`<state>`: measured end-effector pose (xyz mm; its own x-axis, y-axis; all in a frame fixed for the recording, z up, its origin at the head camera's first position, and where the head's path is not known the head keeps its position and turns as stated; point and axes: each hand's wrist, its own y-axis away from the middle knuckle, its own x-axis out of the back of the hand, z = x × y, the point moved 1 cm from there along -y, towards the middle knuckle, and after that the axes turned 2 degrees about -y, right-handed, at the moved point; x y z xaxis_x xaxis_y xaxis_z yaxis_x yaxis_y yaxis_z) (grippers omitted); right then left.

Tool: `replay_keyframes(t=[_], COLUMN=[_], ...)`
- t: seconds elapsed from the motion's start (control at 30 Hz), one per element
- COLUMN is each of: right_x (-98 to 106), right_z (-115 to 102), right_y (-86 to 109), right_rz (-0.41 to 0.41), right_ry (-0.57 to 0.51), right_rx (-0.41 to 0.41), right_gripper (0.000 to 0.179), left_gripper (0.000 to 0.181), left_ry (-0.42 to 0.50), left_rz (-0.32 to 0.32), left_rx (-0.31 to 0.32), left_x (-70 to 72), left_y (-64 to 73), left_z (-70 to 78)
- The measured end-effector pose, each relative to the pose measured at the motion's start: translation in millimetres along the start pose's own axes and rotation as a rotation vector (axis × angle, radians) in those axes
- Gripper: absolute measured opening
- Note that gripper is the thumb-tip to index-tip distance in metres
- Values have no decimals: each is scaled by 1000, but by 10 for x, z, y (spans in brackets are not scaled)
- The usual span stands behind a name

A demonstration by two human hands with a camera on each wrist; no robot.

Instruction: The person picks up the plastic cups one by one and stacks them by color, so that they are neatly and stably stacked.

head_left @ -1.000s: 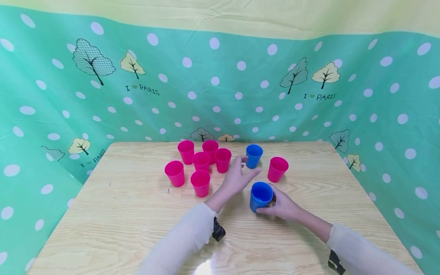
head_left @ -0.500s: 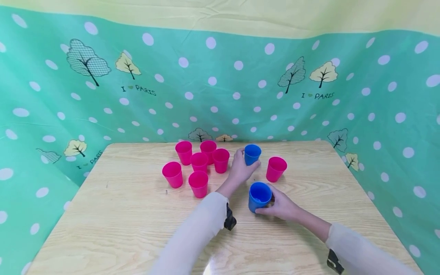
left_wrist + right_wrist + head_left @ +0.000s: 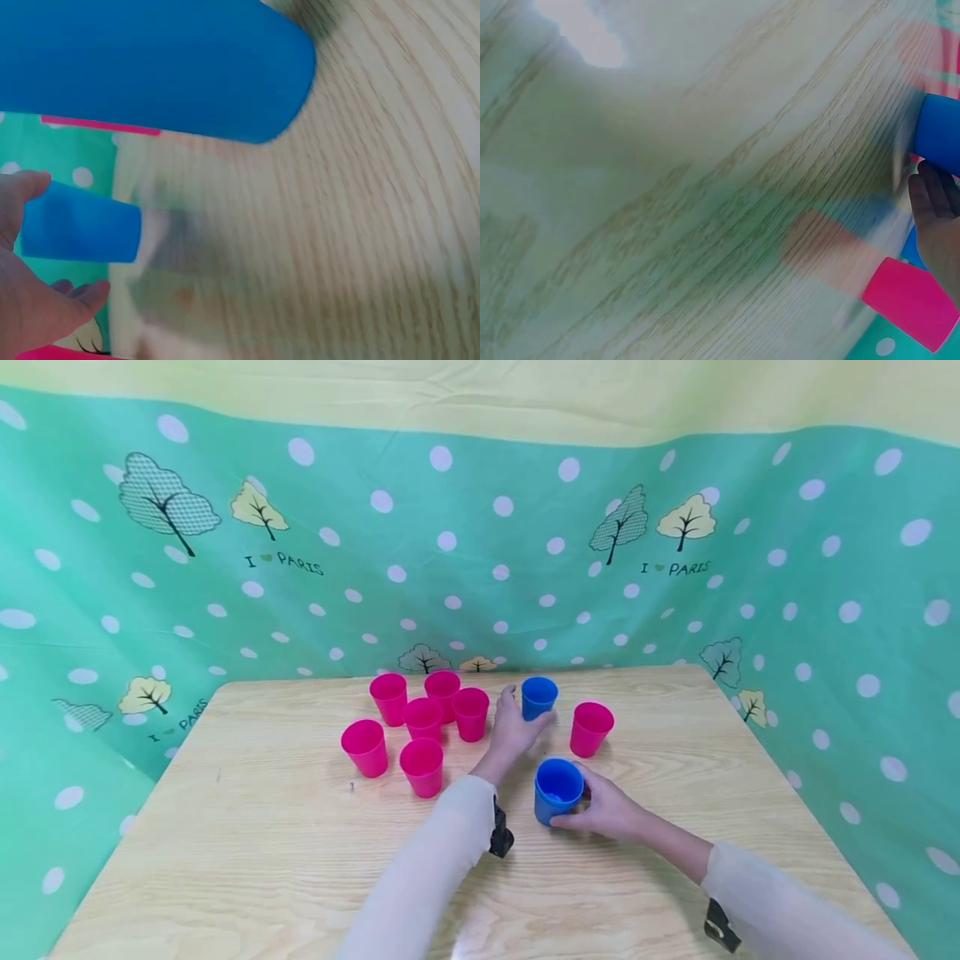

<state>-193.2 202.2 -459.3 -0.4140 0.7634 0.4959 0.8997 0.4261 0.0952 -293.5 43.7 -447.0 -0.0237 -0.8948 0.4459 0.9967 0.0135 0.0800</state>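
My right hand (image 3: pixel 603 806) grips a pair of nested blue cups (image 3: pixel 553 810) from the right, thumb at the front and fingers behind. A double rim shows at their top. Farther back, my left hand (image 3: pixel 516 727) is spread around a single blue cup (image 3: pixel 538 695) standing upright. In the left wrist view, the thumb and fingers (image 3: pixel 90 296) lie on either side of that cup (image 3: pixel 82 225), with a gap on the finger side. The nested cups (image 3: pixel 165 67) fill the top of that view. A pink cup (image 3: pixel 591 731) stands right of the single blue one.
Several upright pink cups (image 3: pixel 422 768) are grouped left of my left hand. The wooden table (image 3: pixel 247 860) ends at the back against a green dotted cloth (image 3: pixel 375 552). My left forearm (image 3: pixel 427 868) crosses over the table's front part.
My left hand reached forward to the single blue cup and came around it; its fingers now stand a little wider from it. The right hand keeps its grip. The head view has shifted slightly.
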Motion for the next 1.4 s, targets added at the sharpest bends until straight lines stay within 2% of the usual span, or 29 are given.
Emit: replay_keyframes(t=[0.17, 0.33, 0.83, 1.1, 1.4], right_x=[11, 13, 6, 21, 35], right_z=[9, 29, 43, 37, 12], right_y=[-7, -24, -48, -47, -41], right_rz=[-4, -3, -23, -15, -34], right_ry=[13, 18, -3, -3, 8], right_rx=[-9, 11, 35, 43, 46], right_gripper=[76, 75, 73, 73, 76], left_gripper=[81, 80, 76, 74, 78], left_ry=[8, -3, 29, 55, 89], left_rz=[1, 14, 8, -15, -41], left_rx=[8, 8, -78, -134, -171], left_x=[-22, -56, -135, -97, 70], left_y=[-51, -112, -180, -141, -45], left_z=[-63, -46, 7, 133, 432])
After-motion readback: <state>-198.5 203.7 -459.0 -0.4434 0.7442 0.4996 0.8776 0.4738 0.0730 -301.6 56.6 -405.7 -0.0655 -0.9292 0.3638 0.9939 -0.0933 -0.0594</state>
